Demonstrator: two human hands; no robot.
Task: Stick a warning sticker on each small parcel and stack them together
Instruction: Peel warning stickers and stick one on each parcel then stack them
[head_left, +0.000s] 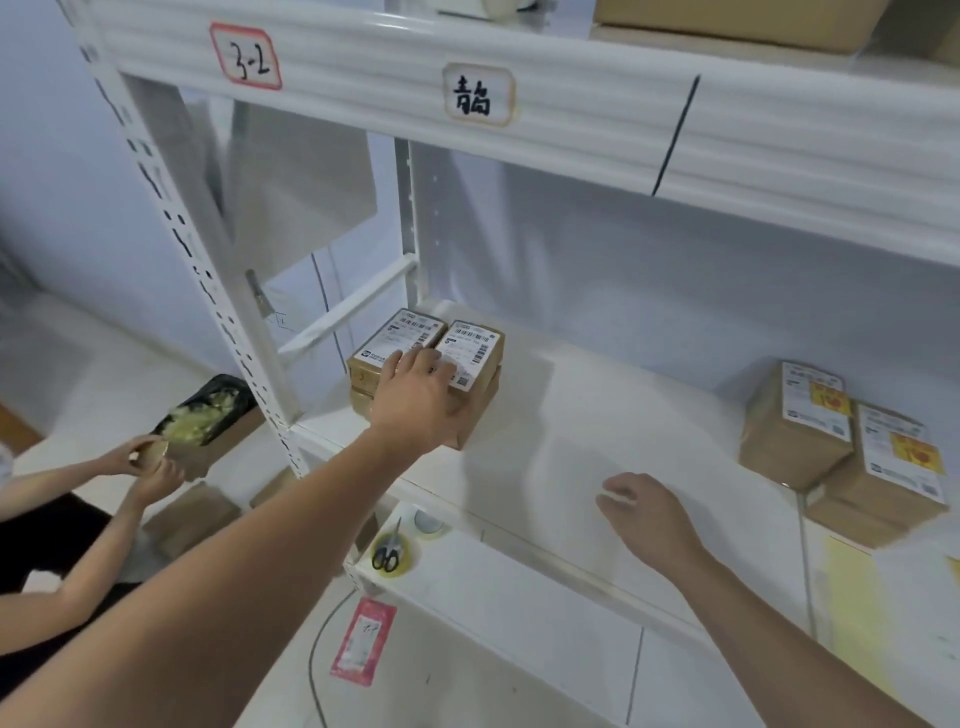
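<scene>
Left hand (415, 400) lies atop the small parcels (470, 345) stacked on the shelf (571, 415), grip undeterminable; right hand (649, 514) rests loose and unladen right of that stack.

Just the one camera, strapped to my head, so everything's seen from my own eye line, facing forward and down onto the shelf board (571, 415). It's a wide-angle lens, so the beam (363, 62) of the shelf above bows and slants across the top. It sits pretty close: both my forearms run in from the bottom edge, with my left hand (421, 395) landing around mid-frame and my right hand (649, 519) lower right. The left side catches someone else's arms (104, 478), and the floor (467, 686) shows along the bottom.
</scene>
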